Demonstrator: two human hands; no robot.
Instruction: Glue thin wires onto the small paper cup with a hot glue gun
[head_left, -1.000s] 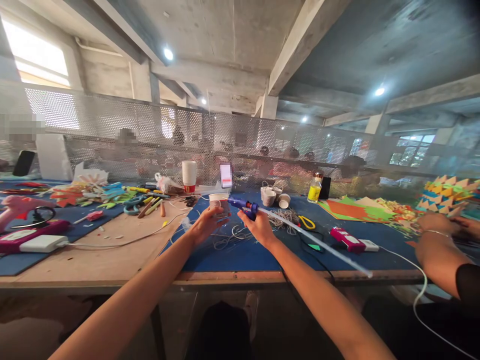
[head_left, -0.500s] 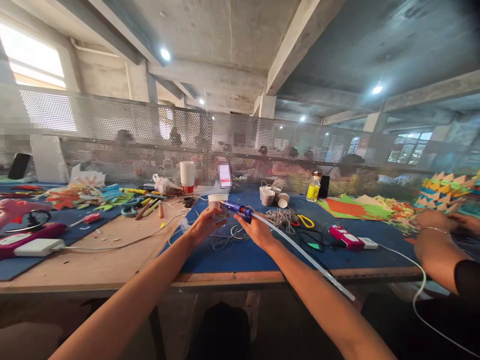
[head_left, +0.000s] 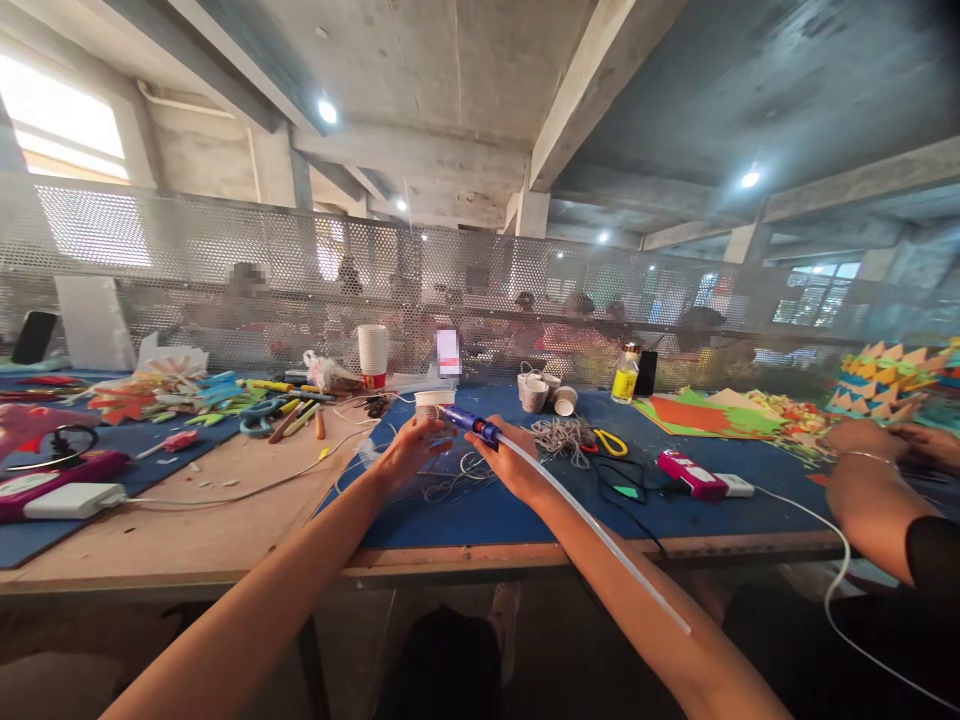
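My left hand (head_left: 409,447) is closed around a paper cup (head_left: 434,402), which looks wrapped in grey cord below its white rim. My right hand (head_left: 507,456) grips a blue glue gun (head_left: 472,424), its nozzle pointing left at the cup's side. A long, clear glue stick (head_left: 600,530) sticks out of the gun's back and runs over my right forearm. Loose grey cord (head_left: 461,480) lies on the blue mat (head_left: 450,525) below my hands. Whether the nozzle touches the cup, I cannot tell.
Several small cups (head_left: 534,392) and a cord bundle (head_left: 562,437) lie behind my right hand, near yellow-handled scissors (head_left: 611,442). A stack of paper cups (head_left: 373,352), a phone (head_left: 448,352) and a yellow-labelled bottle (head_left: 625,374) stand farther back. A co-worker's hand (head_left: 862,440) is at right.
The glue gun has rolled and tilted slightly in my right hand, and its glue stick has swung left and down across my forearm. My left hand still holds the cup.
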